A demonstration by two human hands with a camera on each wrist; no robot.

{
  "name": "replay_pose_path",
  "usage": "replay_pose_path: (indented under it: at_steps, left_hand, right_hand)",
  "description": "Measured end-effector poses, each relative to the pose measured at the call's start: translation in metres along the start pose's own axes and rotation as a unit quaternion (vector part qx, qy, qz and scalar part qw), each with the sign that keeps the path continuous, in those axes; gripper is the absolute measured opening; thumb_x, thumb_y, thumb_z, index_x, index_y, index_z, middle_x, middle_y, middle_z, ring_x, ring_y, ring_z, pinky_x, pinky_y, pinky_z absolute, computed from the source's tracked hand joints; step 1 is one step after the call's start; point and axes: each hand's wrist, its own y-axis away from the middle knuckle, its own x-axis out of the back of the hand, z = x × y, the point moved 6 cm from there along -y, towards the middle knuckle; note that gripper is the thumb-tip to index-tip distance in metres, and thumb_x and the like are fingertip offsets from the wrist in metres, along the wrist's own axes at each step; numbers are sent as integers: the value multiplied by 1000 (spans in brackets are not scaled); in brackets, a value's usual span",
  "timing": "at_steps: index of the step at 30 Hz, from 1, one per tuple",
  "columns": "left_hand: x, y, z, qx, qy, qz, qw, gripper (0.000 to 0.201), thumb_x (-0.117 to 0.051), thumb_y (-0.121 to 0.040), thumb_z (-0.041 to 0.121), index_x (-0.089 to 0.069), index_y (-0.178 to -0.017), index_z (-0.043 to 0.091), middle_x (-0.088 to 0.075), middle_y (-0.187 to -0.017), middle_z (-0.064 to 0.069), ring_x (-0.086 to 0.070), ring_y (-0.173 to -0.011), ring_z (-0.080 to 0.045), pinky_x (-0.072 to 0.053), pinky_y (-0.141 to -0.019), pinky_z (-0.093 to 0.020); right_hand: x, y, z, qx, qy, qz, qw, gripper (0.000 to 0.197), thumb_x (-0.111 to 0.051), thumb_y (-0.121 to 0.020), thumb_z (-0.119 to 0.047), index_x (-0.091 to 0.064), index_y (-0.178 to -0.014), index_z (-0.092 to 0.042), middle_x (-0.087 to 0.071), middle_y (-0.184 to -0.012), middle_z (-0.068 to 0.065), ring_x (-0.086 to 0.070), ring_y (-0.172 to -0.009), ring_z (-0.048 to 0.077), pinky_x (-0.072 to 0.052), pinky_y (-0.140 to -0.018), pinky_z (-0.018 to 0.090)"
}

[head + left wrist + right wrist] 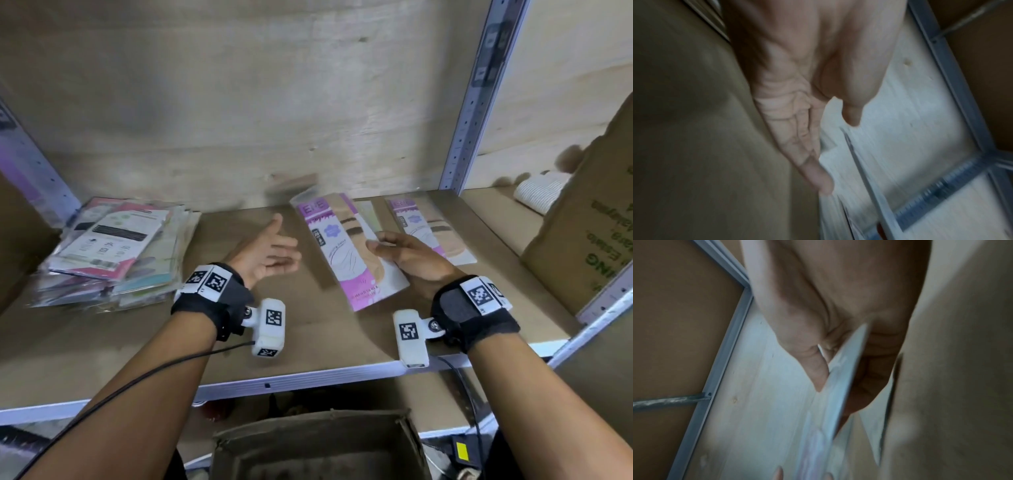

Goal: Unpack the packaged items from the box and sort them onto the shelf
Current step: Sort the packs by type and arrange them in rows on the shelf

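You're partway through, by the look of it: a mixed stack of packets (113,246) already lies at the shelf's (308,377) left end, another purple packet (431,229) lies flat toward the right, and your right hand (411,260) pinches a matching purple packet (346,250) just above the board. Your left hand (270,253) is released, fingers loose, holding nothing. The box (318,445) sits below the shelf edge — its contents can't be seen. Bare board lies between the stack and the purple packets; the upright post (469,120) and a cardboard carton (589,219) hem the right side.
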Motion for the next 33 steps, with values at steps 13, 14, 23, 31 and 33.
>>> replay_pose_path:
  at_steps: [13,14,23,31,33]
  left_hand:
    - [-134,8,15,-68,-119,-137,981,38,-78,-83,4,-64,-118,-2,-73,-98,-12,-74,-74,-15,-59,-65,-23]
    - [-137,5,17,-73,-124,-122,982,38,-78,-82,3,-64,-117,-4,-73,-96,-11,-74,-72,-14,-59,-63,-23]
    - [-196,-27,48,-89,-223,-63,969,37,-83,-77,3,-62,-108,-1,-70,-110,-11,-75,-88,-32,-61,-83,-45]
    - [-236,-36,37,-48,-372,-47,926,64,-91,-70,22,-63,-122,-1,-70,-120,-17,-71,-103,-33,-57,-94,-40]
    - [-241,-37,34,-38,-367,-41,928,64,-90,-72,16,-61,-126,-2,-68,-124,-19,-71,-103,-33,-57,-94,-40]
  right_hand:
    - [64,-3,-10,-1,22,135,991,32,-75,-83,-37,-72,-108,-18,-76,-102,9,-73,-85,28,-58,-65,39]
    - [72,-4,-10,-18,51,146,988,38,-78,-78,-38,-71,-111,-22,-76,-100,5,-72,-83,26,-56,-57,34]
    - [133,4,-20,-24,211,234,949,53,-73,-82,-4,-59,-131,-16,-64,-81,-9,-64,-71,7,-47,-65,21]
    - [147,25,-19,-90,307,254,913,49,-63,-90,-7,-55,-138,-12,-59,-136,8,-55,-124,23,-40,-99,29]
    - [148,26,-17,-97,306,257,912,49,-64,-90,-8,-55,-138,-12,-57,-138,9,-54,-127,23,-40,-102,30]
